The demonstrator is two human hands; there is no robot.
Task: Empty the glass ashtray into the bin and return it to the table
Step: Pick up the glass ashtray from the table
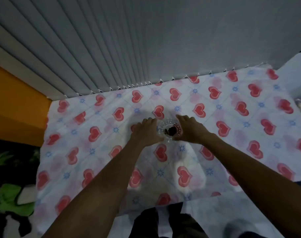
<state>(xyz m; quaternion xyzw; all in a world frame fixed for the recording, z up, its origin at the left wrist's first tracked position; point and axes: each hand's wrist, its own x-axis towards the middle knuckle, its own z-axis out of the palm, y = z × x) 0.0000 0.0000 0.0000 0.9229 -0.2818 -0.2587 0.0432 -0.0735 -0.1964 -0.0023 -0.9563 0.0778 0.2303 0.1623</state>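
A clear cut-glass ashtray (168,129) with dark ash and butts in its bowl sits near the middle of the table (98,152), which is covered by a white cloth with red hearts. My left hand (145,131) lies against the ashtray's left side, fingers stretched forward. My right hand (189,130) cups its right side, thumb at the near rim. Both hands touch the glass; whether it is lifted off the cloth I cannot tell. No bin is in view.
Grey vertical blinds (112,48) hang right behind the table's far edge. An orange wall or panel (14,103) stands at the left. A dark cloth with green leaves (9,194) lies lower left. My dark-trousered legs (167,222) are at the table's near edge.
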